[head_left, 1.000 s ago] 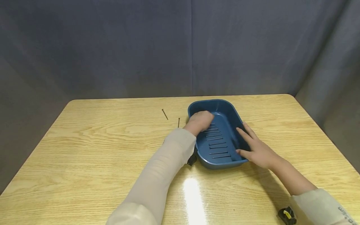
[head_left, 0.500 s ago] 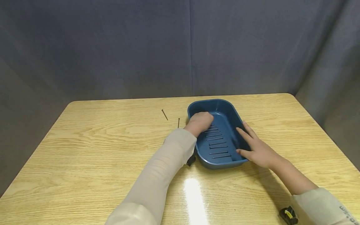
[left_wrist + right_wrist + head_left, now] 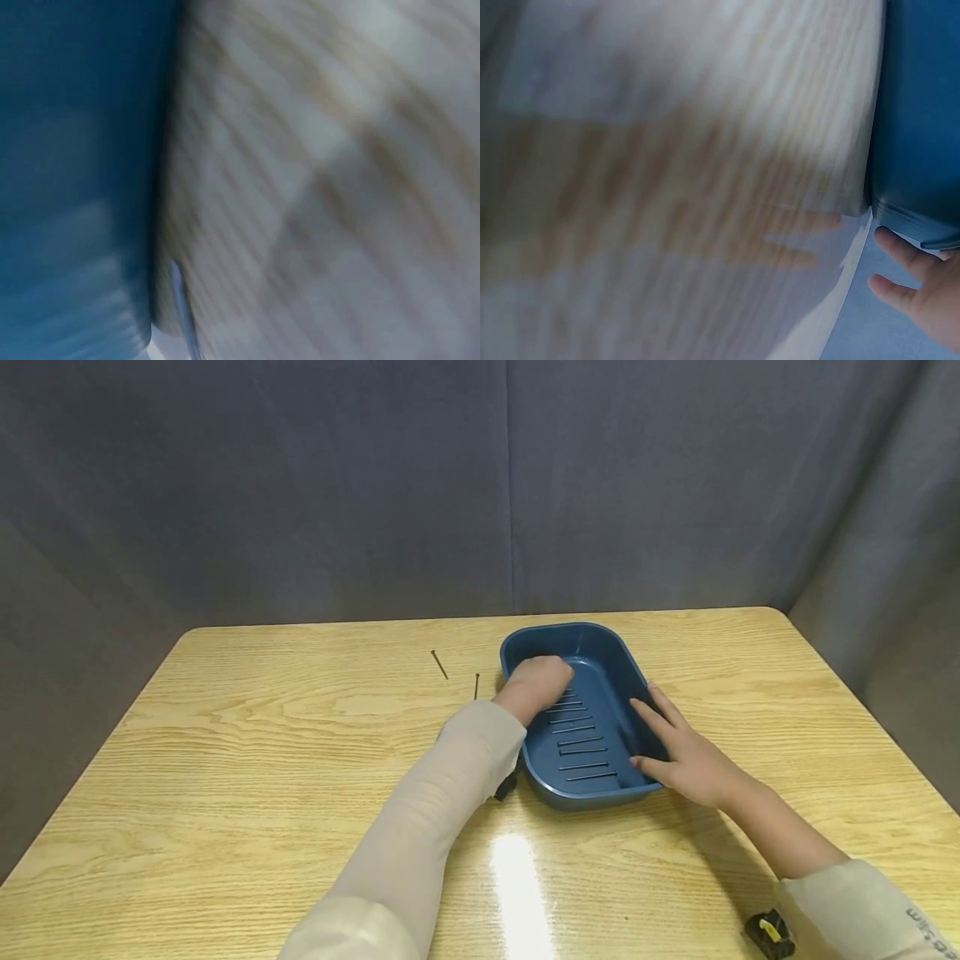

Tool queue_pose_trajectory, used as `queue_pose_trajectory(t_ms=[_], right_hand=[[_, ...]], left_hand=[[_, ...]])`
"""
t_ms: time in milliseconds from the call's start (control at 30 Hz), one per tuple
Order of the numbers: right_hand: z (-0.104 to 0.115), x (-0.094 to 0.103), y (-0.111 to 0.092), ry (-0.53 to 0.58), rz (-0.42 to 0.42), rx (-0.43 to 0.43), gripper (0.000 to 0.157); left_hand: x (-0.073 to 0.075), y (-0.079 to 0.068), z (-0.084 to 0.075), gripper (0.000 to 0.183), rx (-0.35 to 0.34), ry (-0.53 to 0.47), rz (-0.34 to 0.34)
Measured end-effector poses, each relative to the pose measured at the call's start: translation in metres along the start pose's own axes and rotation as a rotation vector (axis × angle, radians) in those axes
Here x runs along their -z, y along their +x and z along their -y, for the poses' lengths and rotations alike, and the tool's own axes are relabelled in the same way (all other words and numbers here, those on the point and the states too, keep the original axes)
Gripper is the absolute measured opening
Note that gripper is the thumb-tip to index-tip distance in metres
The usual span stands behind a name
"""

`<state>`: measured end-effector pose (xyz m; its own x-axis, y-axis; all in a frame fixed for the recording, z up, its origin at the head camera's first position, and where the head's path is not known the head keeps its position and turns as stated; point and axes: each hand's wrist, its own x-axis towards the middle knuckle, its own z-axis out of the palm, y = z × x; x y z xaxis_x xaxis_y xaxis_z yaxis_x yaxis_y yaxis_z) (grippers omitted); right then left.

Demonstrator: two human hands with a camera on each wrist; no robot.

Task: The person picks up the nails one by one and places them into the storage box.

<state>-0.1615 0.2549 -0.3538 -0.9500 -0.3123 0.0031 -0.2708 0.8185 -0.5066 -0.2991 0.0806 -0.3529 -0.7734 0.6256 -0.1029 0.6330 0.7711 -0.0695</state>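
In the head view my left hand [image 3: 536, 683] reaches into a blue plastic tray [image 3: 573, 802], its fingers curled down near the tray's far left part. The fingertips are hidden behind the hand, so I cannot tell what they hold. Several thin dark nails [image 3: 582, 752] lie in a column of rough rows on the tray floor, just nearer than that hand. My right hand [image 3: 690, 760] rests over the tray's right rim with fingers spread, some reaching inside. In the right wrist view, fingers [image 3: 907, 255] extend beside the tray's outer wall [image 3: 922, 112].
Two more nails lie on the wooden table [image 3: 262, 777] left of the tray: one nail [image 3: 439, 665] farther off, another nail [image 3: 476, 687] closer. A dark grey curtain [image 3: 337, 485] hangs behind the table. The left wrist view shows the tray's wall [image 3: 67, 150] and a nail [image 3: 184, 311].
My left hand has shifted very slightly inside the tray. The right hand, the tray and the nails on the table stay where they were.
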Motion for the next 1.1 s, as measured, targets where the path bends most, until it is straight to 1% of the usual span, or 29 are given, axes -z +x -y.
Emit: queue_pose_trajectory(t_ms=[133,267,533,667,767,867,933,1033,1100], right_hand=[[-0.0004,-0.0003,-0.0003,0.005,-0.003,0.0,0.069],[-0.0004,-0.0013,0.0,0.011,-0.003,0.0,0.069],[0.0022,-0.0032,0.0011,0.012,-0.01,0.017,0.068],[0.0034,-0.0046,0.002,0.012,-0.004,0.014,0.068],[0.0037,-0.0047,0.0028,0.009,-0.006,0.012,0.068],[0.0038,-0.0043,0.003,0.005,-0.009,0.007,0.068],[0.0038,-0.0039,0.0031,0.003,-0.009,0.003,0.068],[0.0035,-0.0041,0.0032,0.001,-0.002,0.001,0.068],[0.0028,-0.0047,0.0035,0.001,0.001,0.004,0.068]], left_hand=[[-0.0004,0.0004,-0.0014,0.026,-0.006,0.023,0.001],[-0.0007,-0.0001,-0.0009,0.024,-0.008,0.025,0.004],[-0.0002,-0.0041,0.0023,0.024,-0.007,-0.01,-0.008],[0.0,-0.0064,0.0031,0.025,-0.003,-0.015,-0.027],[0.0007,-0.0067,0.0037,0.027,-0.004,-0.039,-0.066],[0.0015,-0.0064,0.0041,0.03,-0.014,-0.08,-0.124],[0.0016,-0.0062,0.0046,0.028,-0.025,-0.112,-0.161],[0.002,-0.0073,0.0054,0.023,-0.043,-0.181,-0.21],[0.002,-0.0081,0.006,0.02,-0.047,-0.247,-0.233]])
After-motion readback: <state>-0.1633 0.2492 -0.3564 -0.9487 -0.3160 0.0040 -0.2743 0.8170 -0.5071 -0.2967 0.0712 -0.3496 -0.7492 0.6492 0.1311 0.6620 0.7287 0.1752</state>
